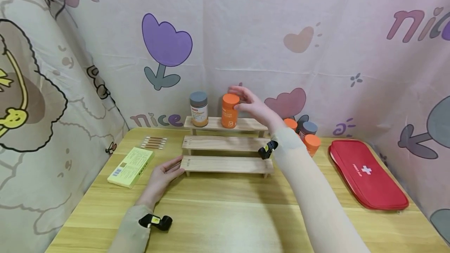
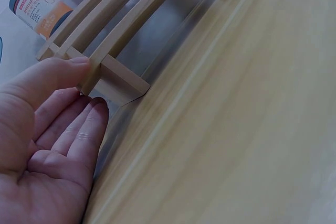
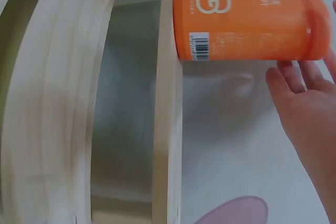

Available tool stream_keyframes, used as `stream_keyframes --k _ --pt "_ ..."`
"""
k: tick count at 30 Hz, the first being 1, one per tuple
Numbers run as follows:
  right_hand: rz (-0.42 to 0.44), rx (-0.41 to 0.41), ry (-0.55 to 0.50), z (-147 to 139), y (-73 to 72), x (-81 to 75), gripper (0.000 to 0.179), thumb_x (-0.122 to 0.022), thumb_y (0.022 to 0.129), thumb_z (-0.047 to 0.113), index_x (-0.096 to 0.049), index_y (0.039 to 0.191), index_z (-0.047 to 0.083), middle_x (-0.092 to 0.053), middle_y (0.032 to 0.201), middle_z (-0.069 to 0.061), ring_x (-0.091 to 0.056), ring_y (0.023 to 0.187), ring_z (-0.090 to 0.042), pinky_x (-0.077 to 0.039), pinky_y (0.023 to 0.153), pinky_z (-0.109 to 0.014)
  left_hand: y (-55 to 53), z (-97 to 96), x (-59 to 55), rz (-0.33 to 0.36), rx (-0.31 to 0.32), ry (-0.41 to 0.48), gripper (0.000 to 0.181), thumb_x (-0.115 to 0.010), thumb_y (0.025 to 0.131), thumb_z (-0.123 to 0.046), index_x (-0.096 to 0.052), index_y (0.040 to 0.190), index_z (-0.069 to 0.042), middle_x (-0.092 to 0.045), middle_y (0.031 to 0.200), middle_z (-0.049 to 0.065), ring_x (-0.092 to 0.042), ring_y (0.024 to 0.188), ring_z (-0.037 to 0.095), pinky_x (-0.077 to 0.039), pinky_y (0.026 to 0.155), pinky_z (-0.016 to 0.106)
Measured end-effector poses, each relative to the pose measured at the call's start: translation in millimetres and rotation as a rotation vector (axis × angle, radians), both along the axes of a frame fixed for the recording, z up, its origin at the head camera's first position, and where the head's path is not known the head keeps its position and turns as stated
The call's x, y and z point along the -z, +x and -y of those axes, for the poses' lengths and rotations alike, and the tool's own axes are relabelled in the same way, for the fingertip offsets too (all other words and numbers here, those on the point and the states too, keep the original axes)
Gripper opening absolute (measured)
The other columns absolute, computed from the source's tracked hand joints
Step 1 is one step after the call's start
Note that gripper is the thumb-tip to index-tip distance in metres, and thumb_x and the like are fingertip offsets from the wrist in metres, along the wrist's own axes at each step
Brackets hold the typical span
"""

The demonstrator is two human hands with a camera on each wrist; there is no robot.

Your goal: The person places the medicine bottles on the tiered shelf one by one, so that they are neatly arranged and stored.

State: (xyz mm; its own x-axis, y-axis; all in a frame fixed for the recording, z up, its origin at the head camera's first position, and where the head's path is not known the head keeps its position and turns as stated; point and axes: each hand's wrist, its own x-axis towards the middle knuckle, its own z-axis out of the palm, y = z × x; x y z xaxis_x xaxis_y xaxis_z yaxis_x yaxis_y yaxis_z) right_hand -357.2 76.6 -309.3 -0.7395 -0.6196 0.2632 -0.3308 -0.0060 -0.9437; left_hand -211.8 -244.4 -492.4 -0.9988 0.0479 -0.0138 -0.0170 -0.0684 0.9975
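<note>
A three-step wooden display rack (image 1: pixel 226 164) stands on the table. My left hand (image 1: pixel 164 175) holds the left end of its lowest step, thumb (image 2: pixel 79 61) against the board and fingers curled below it. On the top step, an orange supplement bottle (image 1: pixel 230 111) stands upright, its "B" logo facing front. My right hand (image 1: pixel 256 108) is beside its cap, fingers loosely spread and reaching behind it; in the right wrist view the thumb (image 3: pixel 275 80) is slightly apart from the bottle (image 3: pixel 241 24). To the left on that step stands a grey-capped supplement bottle (image 1: pixel 199 109).
Behind my right forearm are more orange-capped bottles (image 1: pixel 311 143) and a grey-capped one (image 1: pixel 308 129). A red first aid pouch (image 1: pixel 367 175) lies at the right. At left lie a pale green box (image 1: pixel 131 167) and several cotton swabs (image 1: pixel 154 142). A printed curtain (image 1: pixel 239 30) hangs behind the table.
</note>
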Motion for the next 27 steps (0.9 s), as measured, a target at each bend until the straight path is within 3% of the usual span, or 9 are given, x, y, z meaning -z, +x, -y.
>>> stream_keyframes --k 7,14,18,21,27 --pt "-0.137 0.122 0.016 -28.3 25.7 4.6 0.066 -0.063 0.092 0.006 -0.03 0.149 0.006 -0.03 0.152 -0.014 -0.029 0.138 -0.024 -0.023 0.115 -0.039 0.6 1.5 0.9 0.002 0.008 -0.008 0.06 -0.069 0.087 -0.005 -0.043 0.14 0.004 -0.039 0.145 0.021 -0.053 0.117 0.007 -0.047 0.093 0.022" --pt "-0.189 0.287 0.084 -63.5 57.4 24.6 0.057 -0.067 0.091 0.012 -0.043 0.142 0.008 -0.042 0.145 -0.011 -0.038 0.133 -0.025 -0.032 0.111 -0.043 0.8 1.6 0.4 0.009 0.0 -0.032 0.06 -0.07 0.087 -0.007 -0.044 0.14 0.002 -0.04 0.145 0.019 -0.05 0.122 0.014 -0.047 0.093 0.021" --pt "-0.231 0.408 0.157 -83.7 74.4 36.3 0.051 -0.069 0.09 0.016 -0.05 0.136 0.007 -0.051 0.134 -0.012 -0.047 0.122 -0.032 -0.041 0.104 -0.041 2.1 0.6 -1.3 0.015 0.0 -0.035 0.06 -0.07 0.087 -0.007 -0.044 0.141 0.002 -0.04 0.144 0.019 -0.047 0.125 0.019 -0.047 0.093 0.02" --pt "-0.262 0.513 0.182 -99.5 85.7 44.3 0.047 -0.069 0.09 0.015 -0.053 0.132 0.004 -0.055 0.125 -0.014 -0.052 0.114 -0.03 -0.046 0.099 -0.038 2.5 0.2 -2.2 0.02 0.002 -0.036 0.06 -0.069 0.088 -0.007 -0.043 0.141 0.001 -0.04 0.145 0.019 -0.046 0.126 0.02 -0.047 0.093 0.02" --pt "-0.277 0.644 0.177 -126.4 98.6 61.1 0.043 -0.067 0.09 0.012 -0.054 0.129 -0.001 -0.055 0.126 -0.018 -0.054 0.11 -0.028 -0.047 0.097 -0.031 1.4 0.5 -1.2 0.012 0.001 -0.038 0.061 -0.07 0.087 -0.008 -0.043 0.141 0.003 -0.04 0.144 0.021 -0.049 0.123 0.017 -0.047 0.093 0.021"
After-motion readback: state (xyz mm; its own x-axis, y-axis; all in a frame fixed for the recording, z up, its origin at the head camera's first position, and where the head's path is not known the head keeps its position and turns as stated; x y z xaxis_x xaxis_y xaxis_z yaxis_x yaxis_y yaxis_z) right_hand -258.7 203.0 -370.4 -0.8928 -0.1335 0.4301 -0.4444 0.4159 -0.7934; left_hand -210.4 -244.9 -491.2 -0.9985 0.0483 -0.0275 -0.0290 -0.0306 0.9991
